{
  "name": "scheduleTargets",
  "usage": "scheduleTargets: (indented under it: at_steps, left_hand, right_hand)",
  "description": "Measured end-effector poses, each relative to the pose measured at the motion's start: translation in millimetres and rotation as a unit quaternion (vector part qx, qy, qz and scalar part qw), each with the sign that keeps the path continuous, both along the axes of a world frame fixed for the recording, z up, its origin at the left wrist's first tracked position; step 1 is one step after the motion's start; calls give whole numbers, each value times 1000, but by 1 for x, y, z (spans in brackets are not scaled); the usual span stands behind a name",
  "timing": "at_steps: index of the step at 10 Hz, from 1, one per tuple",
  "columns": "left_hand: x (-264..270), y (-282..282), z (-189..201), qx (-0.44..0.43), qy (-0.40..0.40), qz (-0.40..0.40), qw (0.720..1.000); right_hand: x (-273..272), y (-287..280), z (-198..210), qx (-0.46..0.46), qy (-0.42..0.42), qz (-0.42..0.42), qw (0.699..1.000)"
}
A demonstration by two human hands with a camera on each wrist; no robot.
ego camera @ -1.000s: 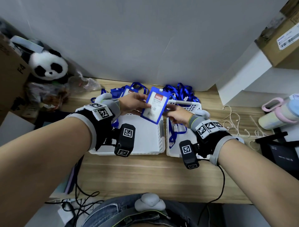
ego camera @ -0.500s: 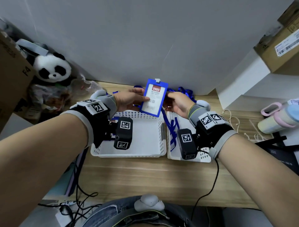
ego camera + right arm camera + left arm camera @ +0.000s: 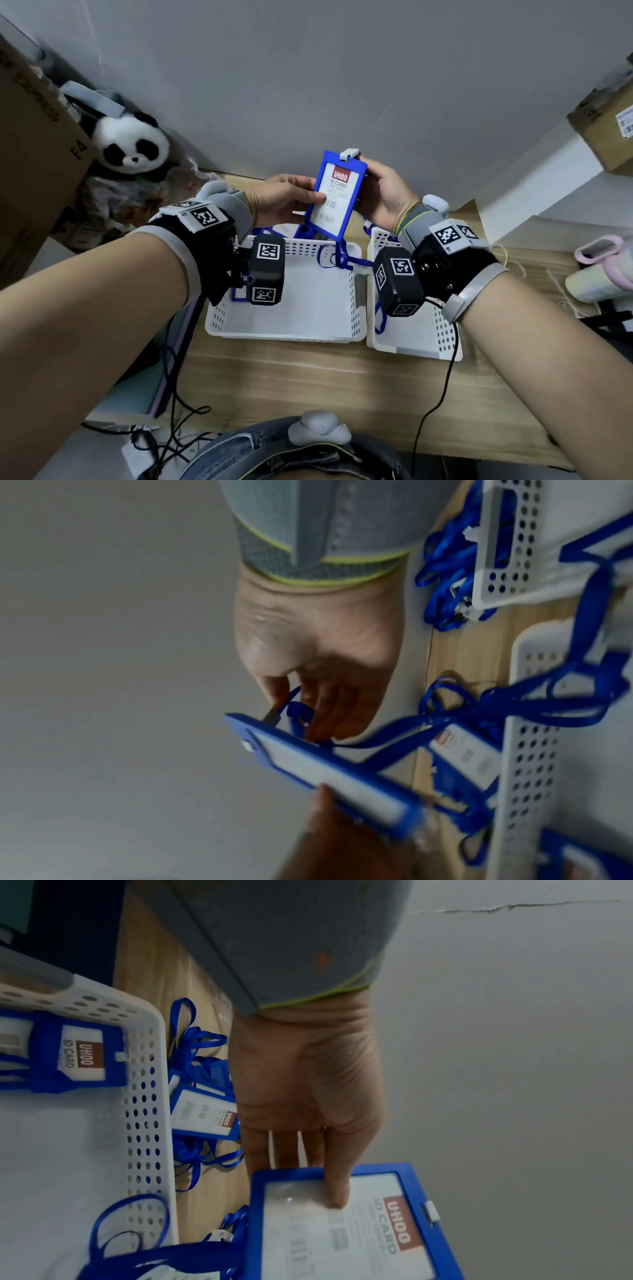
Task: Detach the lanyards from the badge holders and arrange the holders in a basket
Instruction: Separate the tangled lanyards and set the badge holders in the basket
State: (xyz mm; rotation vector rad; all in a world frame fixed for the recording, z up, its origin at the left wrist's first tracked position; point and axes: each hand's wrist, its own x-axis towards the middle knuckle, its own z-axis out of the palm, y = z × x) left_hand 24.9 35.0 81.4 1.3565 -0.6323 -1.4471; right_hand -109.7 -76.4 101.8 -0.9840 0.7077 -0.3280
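Note:
A blue badge holder (image 3: 337, 195) with a white ID card is held upright above the two white baskets. My left hand (image 3: 287, 200) pinches its left edge, thumb on the card front (image 3: 337, 1196). My right hand (image 3: 380, 192) reaches behind the holder's top, where its thumb and fingers pinch the blue lanyard (image 3: 294, 710) at its clip end. The rest of that lanyard (image 3: 337, 255) hangs below the holder into the left basket (image 3: 284, 337). One more badge holder (image 3: 78, 1056) lies in that basket. How the clip sits on the holder is hidden.
The right basket (image 3: 411, 347) stands beside the left one. More holders with tangled blue lanyards (image 3: 205, 1112) lie on the wooden table behind the baskets, by the grey wall. A panda toy (image 3: 132, 145) and a cardboard box are at the left, bottles (image 3: 596, 274) at the right.
Both hands have lifted the badge holder higher and further from the baskets, and it now stands more upright. My right hand has slid from its side up to its top end.

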Motion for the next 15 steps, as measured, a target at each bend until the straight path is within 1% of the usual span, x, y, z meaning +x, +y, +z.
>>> scheduleTargets:
  at_steps: [1,2,3,4,5,6,7,8,9,10,11,12,13,14,15]
  left_hand:
    - [9,-1,-1,-7,1,46,999]
    - [18,-1,-2,-5,7,59,998]
    - [24,-2,-3,-7,11,68,998]
    - [29,-3,-4,-15,21,104,994]
    - [36,-5,-8,-29,31,166,985]
    - [42,-8,-14,-28,25,220,975]
    - [43,-10,-16,-28,11,259,965]
    - [39,-16,-18,-19,-10,284,959]
    - [34,-25,-21,-11,-26,290,957]
    - [29,-32,-19,-14,-46,287,957]
    - [25,-39,-10,-33,-67,300,951]
    - [24,-49,6,-52,-85,313,945]
    - [23,-57,20,-65,-85,299,948]
    - [19,-63,33,-74,-98,275,954]
    - [20,-67,46,-85,-108,258,956]
  right_hand:
    - [3,-2,-26,-51,117,25,991]
    - [-1,0,-61,-100,270,128,949]
    - [-12,3,-92,-178,423,267,847]
    - [-20,1,-107,-314,483,345,740]
    - [-26,-3,-111,-400,514,398,646]
    - [-33,-10,-118,-412,504,381,656]
    - [-36,-13,-116,-414,496,358,674]
    - [-34,-22,-112,-423,507,315,682]
    - [-42,-39,-96,-371,542,259,708]
    - [-57,-57,-84,-350,572,236,703]
    - [-77,-63,-80,-387,620,317,605]
    - [-96,-51,-69,-321,595,253,692]
    - [-88,-48,-74,-317,576,201,726]
    - [-56,-46,-71,-306,495,176,794]
    - [-24,-36,-59,-229,374,153,886]
